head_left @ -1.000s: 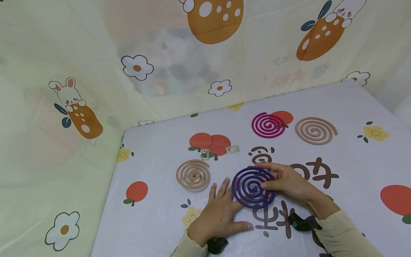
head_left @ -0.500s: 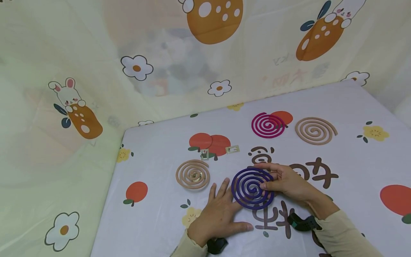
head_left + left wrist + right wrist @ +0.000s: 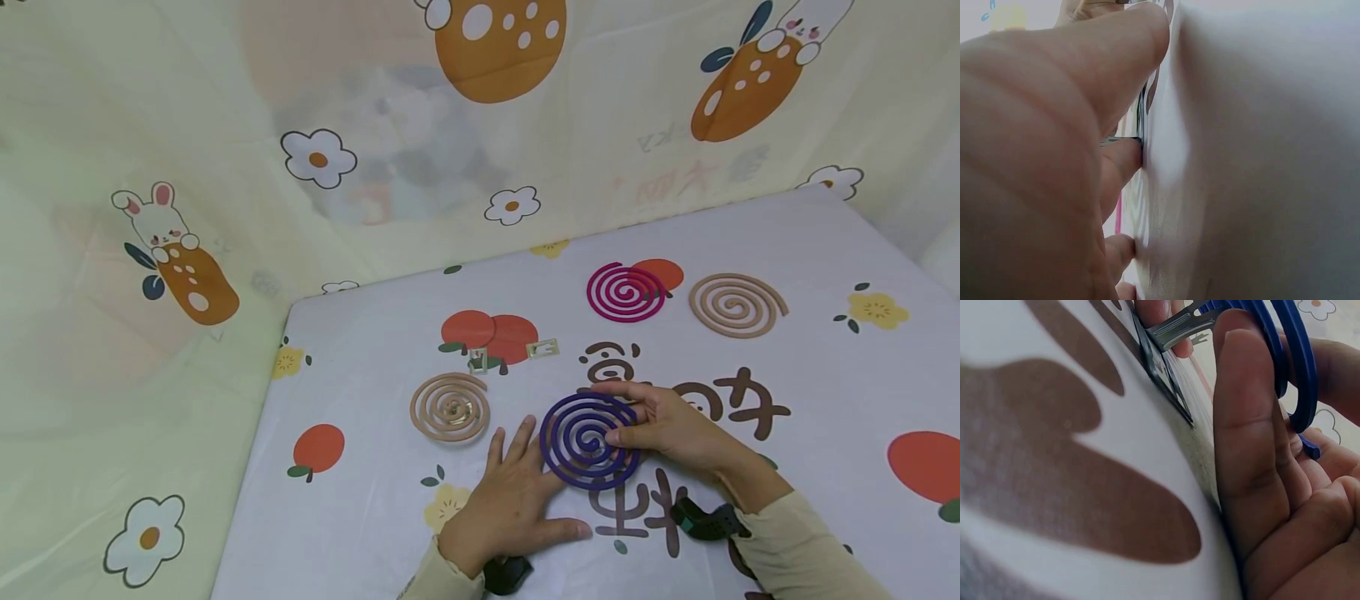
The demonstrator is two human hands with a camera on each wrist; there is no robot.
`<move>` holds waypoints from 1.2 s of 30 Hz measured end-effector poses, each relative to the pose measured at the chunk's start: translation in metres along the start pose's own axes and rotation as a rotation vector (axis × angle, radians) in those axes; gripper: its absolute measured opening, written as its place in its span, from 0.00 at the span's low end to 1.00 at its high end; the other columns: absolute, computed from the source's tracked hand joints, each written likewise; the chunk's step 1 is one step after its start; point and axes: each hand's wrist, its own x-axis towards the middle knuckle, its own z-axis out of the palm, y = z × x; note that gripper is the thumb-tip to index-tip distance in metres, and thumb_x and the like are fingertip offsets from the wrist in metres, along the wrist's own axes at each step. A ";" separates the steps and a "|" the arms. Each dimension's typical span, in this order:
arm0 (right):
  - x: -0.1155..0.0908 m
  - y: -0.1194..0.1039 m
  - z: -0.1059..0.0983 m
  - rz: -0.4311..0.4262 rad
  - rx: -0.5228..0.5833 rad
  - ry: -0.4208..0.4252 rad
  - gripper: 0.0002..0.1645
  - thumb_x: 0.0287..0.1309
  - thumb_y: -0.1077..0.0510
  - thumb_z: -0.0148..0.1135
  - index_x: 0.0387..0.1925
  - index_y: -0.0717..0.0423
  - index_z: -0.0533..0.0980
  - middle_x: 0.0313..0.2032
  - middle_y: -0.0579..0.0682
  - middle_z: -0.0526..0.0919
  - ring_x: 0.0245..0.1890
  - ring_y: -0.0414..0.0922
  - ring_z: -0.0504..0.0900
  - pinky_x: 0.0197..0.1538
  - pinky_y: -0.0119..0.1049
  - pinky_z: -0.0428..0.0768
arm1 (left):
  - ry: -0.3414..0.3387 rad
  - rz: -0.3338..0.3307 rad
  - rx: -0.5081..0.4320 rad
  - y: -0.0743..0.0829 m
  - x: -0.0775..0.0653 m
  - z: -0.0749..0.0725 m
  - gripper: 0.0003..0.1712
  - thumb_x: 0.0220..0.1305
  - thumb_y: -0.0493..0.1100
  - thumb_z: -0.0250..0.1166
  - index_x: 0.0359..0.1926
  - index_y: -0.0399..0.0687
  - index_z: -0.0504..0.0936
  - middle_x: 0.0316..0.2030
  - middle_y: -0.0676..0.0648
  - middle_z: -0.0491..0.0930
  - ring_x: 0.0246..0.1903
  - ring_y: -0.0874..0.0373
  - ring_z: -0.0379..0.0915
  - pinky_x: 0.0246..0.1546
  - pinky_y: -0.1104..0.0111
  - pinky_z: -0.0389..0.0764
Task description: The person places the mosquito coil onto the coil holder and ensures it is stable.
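Observation:
My right hand (image 3: 678, 429) holds a dark blue mosquito coil (image 3: 592, 444) at its right side, thumb on top near the centre. Below the coil, in the right wrist view, a thin metal coil stand (image 3: 1179, 332) has its prong bent up to the coil; whether the tip sits in the coil's centre is hidden. My left hand (image 3: 513, 500) lies palm down with spread fingers, its index fingertip under the coil. In the left wrist view a left fingertip (image 3: 1127, 155) presses at the stand's edge on the tablecloth.
Left of the hands lies a beige coil (image 3: 450, 437) with metal at its centre. Two flat metal stands (image 3: 477, 360) lie behind it. At the back are a pink coil (image 3: 627, 292) and another beige coil (image 3: 737, 305). A patterned curtain (image 3: 405, 242) rises behind the table.
Both hands and the blue coil stay almost still; the whole head view shifts very slightly.

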 end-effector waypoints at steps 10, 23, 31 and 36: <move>0.000 0.000 0.000 -0.010 0.008 -0.008 0.45 0.65 0.62 0.70 0.77 0.64 0.59 0.46 0.62 0.89 0.52 0.51 0.89 0.54 0.36 0.84 | 0.011 0.007 0.021 0.000 0.000 0.000 0.51 0.63 0.82 0.54 0.82 0.79 0.50 0.84 0.47 0.42 0.82 0.37 0.35 0.73 0.32 0.48; 0.001 0.000 0.003 -0.025 0.033 -0.037 0.43 0.66 0.63 0.69 0.77 0.64 0.60 0.51 0.68 0.86 0.52 0.51 0.88 0.53 0.40 0.86 | 0.012 0.004 0.045 0.000 -0.001 0.000 0.52 0.62 0.83 0.54 0.82 0.77 0.52 0.84 0.49 0.39 0.82 0.38 0.35 0.73 0.32 0.50; 0.002 0.000 0.006 -0.021 0.037 -0.029 0.43 0.65 0.64 0.70 0.76 0.65 0.61 0.55 0.70 0.83 0.53 0.50 0.88 0.53 0.41 0.86 | 0.010 0.002 0.042 -0.001 -0.001 0.000 0.52 0.61 0.82 0.57 0.82 0.76 0.54 0.84 0.50 0.40 0.82 0.38 0.35 0.73 0.32 0.51; 0.002 0.001 0.006 -0.024 0.026 -0.021 0.43 0.65 0.64 0.70 0.76 0.65 0.61 0.55 0.70 0.83 0.53 0.51 0.88 0.52 0.42 0.86 | 0.003 0.001 0.034 0.000 -0.001 0.000 0.52 0.62 0.82 0.56 0.82 0.77 0.52 0.84 0.50 0.40 0.82 0.38 0.34 0.73 0.32 0.51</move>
